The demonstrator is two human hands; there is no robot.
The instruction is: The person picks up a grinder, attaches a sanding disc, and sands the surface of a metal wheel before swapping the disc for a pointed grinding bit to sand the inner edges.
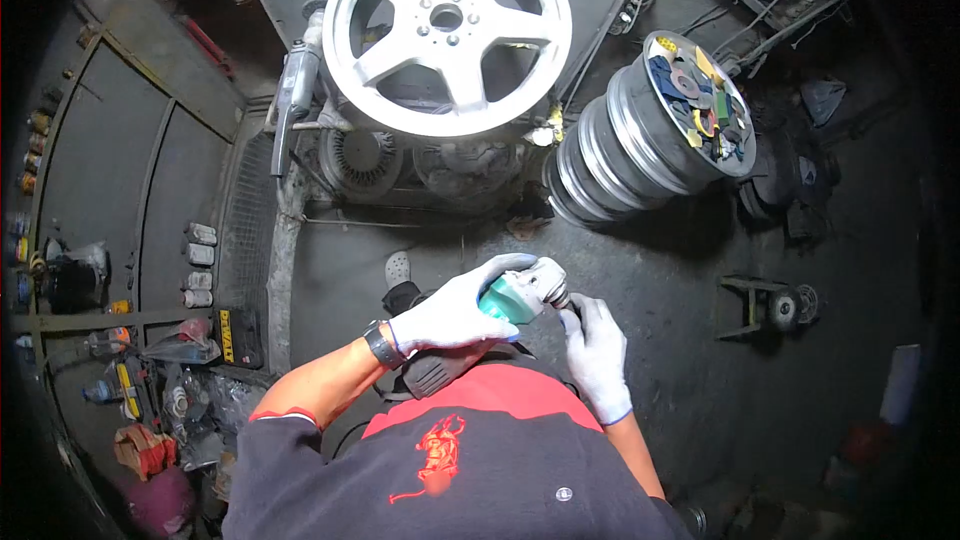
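One left grip (452,310) is curled snugly round the green power tool (511,301), before the shirt (500,470); the right grip (599,348) is at its head (547,282), closure unclear. Probably dense, rigid; best held mid-body.

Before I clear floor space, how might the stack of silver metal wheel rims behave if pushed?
The stack of silver metal wheel rims is probably heavy and stiff, given those broad barrels. Piled up, it may tip or shift between rims. The small multicoloured pieces heaped on top would probably slide off.
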